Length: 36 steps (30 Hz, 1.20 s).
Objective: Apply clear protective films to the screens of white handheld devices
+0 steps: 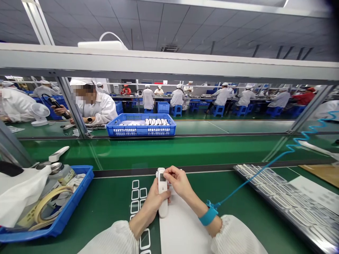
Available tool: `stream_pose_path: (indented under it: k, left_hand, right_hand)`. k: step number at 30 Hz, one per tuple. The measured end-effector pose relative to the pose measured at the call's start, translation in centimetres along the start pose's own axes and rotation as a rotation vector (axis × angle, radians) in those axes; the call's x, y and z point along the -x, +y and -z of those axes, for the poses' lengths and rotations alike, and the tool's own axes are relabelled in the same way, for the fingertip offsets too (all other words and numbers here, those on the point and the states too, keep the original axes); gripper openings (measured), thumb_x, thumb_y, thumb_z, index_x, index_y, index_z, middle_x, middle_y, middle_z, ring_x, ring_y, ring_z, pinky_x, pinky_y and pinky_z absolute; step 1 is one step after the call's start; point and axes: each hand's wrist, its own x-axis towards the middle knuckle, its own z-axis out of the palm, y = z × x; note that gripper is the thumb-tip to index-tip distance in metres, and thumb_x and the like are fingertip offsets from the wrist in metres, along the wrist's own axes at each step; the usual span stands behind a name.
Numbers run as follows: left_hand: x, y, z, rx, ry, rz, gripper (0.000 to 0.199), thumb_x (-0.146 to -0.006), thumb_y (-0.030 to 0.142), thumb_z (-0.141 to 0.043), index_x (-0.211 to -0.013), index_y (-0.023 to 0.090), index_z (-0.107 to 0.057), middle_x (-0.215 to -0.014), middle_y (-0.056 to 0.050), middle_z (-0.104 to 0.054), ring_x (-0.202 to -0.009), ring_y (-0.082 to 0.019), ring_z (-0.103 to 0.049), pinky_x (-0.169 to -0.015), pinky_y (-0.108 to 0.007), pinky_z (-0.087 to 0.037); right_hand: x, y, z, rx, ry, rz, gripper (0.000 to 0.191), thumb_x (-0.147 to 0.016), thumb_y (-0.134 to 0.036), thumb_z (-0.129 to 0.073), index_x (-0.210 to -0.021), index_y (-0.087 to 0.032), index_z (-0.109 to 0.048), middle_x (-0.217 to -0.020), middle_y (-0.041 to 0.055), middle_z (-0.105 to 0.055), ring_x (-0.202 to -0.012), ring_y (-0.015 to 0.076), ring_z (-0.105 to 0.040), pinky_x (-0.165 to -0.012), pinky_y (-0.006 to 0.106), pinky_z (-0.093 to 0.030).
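A green bench runs across the factory hall, with one white sheet on it. The hands are together: the left hand clamps a white handheld device at the sheet's left edge, and the right hand pinches its top. One blue tray sits left, one dark tray of clear frames right, one blue crate far.

a device sits between tray and blister sheets.
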Motion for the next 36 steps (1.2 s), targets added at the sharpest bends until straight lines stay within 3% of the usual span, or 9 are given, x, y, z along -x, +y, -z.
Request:
stream_pose_path:
  k: [21, 26, 30, 36]
  left_hand:
    - [0.0, -0.1, 0.06, 0.02, -0.015, 0.014, 0.037, -0.07, 0.011, -0.056, -0.104, 0.018, -0.046, -0.073, 0.003, -0.054, -0.053, -0.009, -0.05, -0.053, -0.024, -0.043]
    - [0.02, -0.11, 0.29, 0.086, 0.01, 0.091, 0.033, -0.08, 0.027, -0.056, -0.11, 0.018, -0.046, -0.065, 0.003, -0.052, -0.056, -0.012, -0.05, -0.054, -0.025, -0.044]
    - [0.02, -0.52, 0.41, 0.132, 0.029, 0.112, 0.045, -0.08, 0.046, -0.061, -0.114, 0.02, -0.045, -0.067, 0.003, -0.051, -0.056, -0.011, -0.049, -0.055, -0.025, -0.043]
    - [-0.07, -0.9, 0.47, 0.133, 0.04, 0.118, 0.049, -0.078, 0.05, -0.063, -0.114, 0.021, -0.045, -0.067, 0.004, -0.051, -0.056, -0.011, -0.05, -0.054, -0.025, -0.043]
  right_hand:
    - [0.02, 0.14, -0.04, 0.054, 0.016, 0.021, 0.013, -0.073, -0.029, -0.059, -0.069, -0.016, -0.056, -0.061, -0.0015, -0.055, -0.051, 0.0109, -0.049, -0.048, 0.023, -0.04]
    - [0.12, -0.03, -0.08, 0.066, 0.012, 0.028, 0.013, -0.074, -0.029, -0.059, -0.069, -0.017, -0.056, -0.06, -0.0021, -0.053, -0.051, 0.0108, -0.048, -0.049, 0.023, -0.039]
    - [0.16, -0.1, -0.08, 0.074, 0.008, 0.029, 0.014, -0.074, -0.03, -0.059, -0.07, -0.017, -0.055, -0.06, -0.0024, -0.052, -0.052, 0.0108, -0.047, -0.05, 0.023, -0.038]
    - [0.3, 0.16, -0.14, 0.137, 0.022, 0.085, 0.013, -0.078, -0.028, -0.057, -0.071, -0.018, -0.056, -0.065, -0.0011, -0.053, -0.056, 0.0116, -0.047, -0.052, 0.024, -0.038]
